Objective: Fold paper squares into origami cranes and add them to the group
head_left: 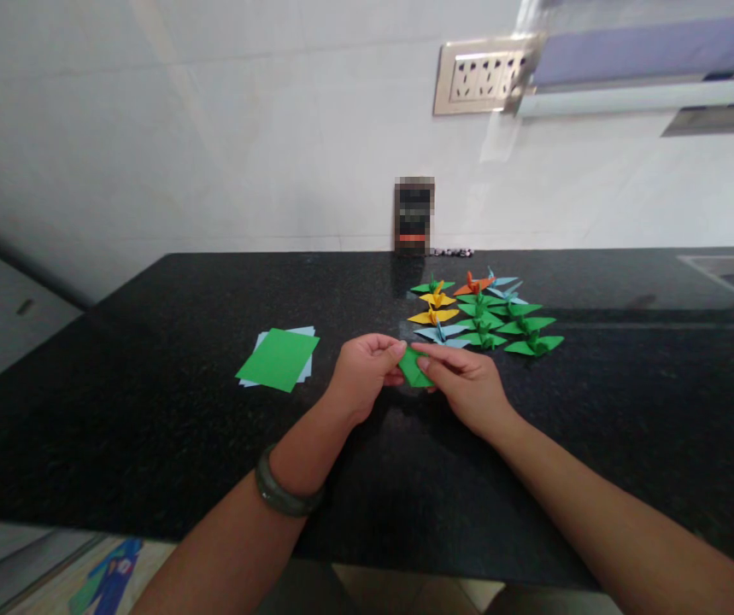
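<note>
Between my two hands is a small folded piece of green origami paper [413, 369], held a little above the dark countertop. My left hand [367, 369] pinches its left side, thumb on top. From the right, my right hand [467, 382] grips it with thumb and fingers. Parts of the fingers behind the paper are hidden. Left of my left hand lies a small stack of square paper, a green sheet [278, 359] on top of light blue sheets [306, 372]. Beyond my right hand stand rows of folded paper cranes [480, 323] in green, yellow, orange and light blue.
The black speckled countertop [167, 359] runs back to a white tiled wall [244, 137]. A dark, pixelated upright object [413, 215] leans there, with a beaded strap [453, 252] beside it. A socket panel [483, 77] is on the wall. At right is a recessed edge [725, 286].
</note>
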`<state>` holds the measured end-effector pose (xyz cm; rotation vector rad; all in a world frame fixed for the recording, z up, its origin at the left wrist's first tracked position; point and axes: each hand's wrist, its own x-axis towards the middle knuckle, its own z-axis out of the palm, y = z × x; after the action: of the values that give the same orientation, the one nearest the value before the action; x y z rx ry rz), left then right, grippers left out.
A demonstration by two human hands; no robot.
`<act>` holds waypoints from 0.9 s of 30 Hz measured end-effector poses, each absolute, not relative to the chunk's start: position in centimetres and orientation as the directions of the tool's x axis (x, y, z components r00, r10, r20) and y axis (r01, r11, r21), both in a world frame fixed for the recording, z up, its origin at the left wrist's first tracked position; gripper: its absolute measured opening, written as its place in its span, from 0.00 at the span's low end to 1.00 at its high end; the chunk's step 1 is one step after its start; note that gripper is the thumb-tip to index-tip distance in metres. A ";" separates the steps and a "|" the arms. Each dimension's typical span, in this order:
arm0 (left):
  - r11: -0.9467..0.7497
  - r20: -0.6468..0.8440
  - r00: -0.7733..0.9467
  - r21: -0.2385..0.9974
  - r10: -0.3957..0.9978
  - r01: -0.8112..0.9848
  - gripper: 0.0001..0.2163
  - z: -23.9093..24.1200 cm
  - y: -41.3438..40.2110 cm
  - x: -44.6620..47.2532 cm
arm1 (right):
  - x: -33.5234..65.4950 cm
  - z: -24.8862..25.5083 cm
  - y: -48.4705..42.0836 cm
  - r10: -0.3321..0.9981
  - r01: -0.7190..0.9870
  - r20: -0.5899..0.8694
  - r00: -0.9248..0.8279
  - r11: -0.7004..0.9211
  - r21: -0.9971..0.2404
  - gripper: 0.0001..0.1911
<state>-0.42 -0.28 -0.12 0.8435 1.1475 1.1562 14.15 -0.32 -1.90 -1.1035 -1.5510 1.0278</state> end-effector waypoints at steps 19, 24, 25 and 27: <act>0.326 -0.318 0.093 0.841 0.944 -0.432 0.12 -0.3 -0.1 -0.6 | 15.3 -1.3 0.4 0.840 0.267 0.445 -0.311 0.527 -0.807 0.09; 0.265 -0.280 0.010 0.893 0.960 -0.365 0.12 -0.2 -0.1 -0.5 | 15.3 -1.4 0.4 0.862 0.260 0.398 -0.313 0.481 -0.837 0.08; 0.237 -0.260 -0.025 0.914 0.965 -0.328 0.11 -0.2 -0.1 -0.4 | 15.3 -1.4 0.4 0.875 0.250 0.369 -0.313 0.450 -0.857 0.08; 0.164 -0.194 -0.100 0.955 0.976 -0.248 0.10 -0.2 -0.1 -0.2 | 15.1 -1.6 0.3 0.917 0.175 0.278 -0.287 0.336 -0.925 0.06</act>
<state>-0.24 -0.07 -0.24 0.8391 1.1973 1.2658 15.09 0.27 -1.55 -0.9866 -1.6986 1.0323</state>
